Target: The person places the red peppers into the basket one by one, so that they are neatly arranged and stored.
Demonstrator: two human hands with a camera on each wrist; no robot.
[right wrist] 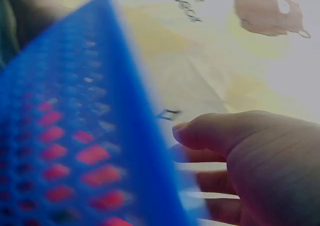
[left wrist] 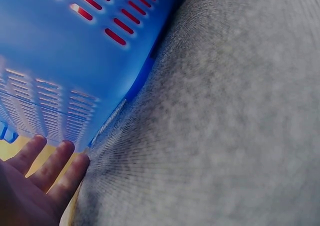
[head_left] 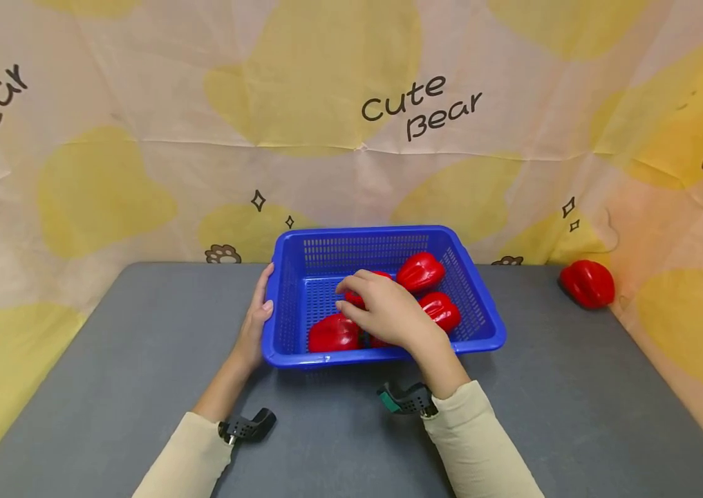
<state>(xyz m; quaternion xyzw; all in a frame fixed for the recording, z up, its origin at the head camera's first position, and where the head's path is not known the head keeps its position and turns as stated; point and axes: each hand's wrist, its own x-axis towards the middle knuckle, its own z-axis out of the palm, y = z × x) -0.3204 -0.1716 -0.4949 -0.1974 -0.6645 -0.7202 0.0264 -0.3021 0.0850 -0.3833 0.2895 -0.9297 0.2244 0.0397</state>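
Basket (head_left: 339, 358), pepper (head_left: 589, 284) on grey table (head_left: 575, 394)

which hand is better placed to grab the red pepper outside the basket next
Likely the right hand: it is nearer that red pepper, while the left hand is at the left side of the blue basket.

- Backdrop (head_left: 171, 76): pale creased cloth with yellow blotches (head_left: 102, 194), standing beyond the left fingers (head_left: 260, 285) and right fingers (head_left: 356, 281), also flanking them along both table sides.
- Long horizontal crease (head_left: 301, 145): well above both sets of fingers.
- "cute Bear" lettering (head_left: 422, 107): high beyond right fingers; more, cut off, far out each side.
- Sparkle mark (head_left: 258, 200): above left fingers.
- Paw print (head_left: 223, 254): beyond left fingers, leftward.
- Tabletop (head_left: 139, 360): grey, both sides of fingers; far left corner rounded.
- Light: washes out cloth beyond right fingers in right wrist view.
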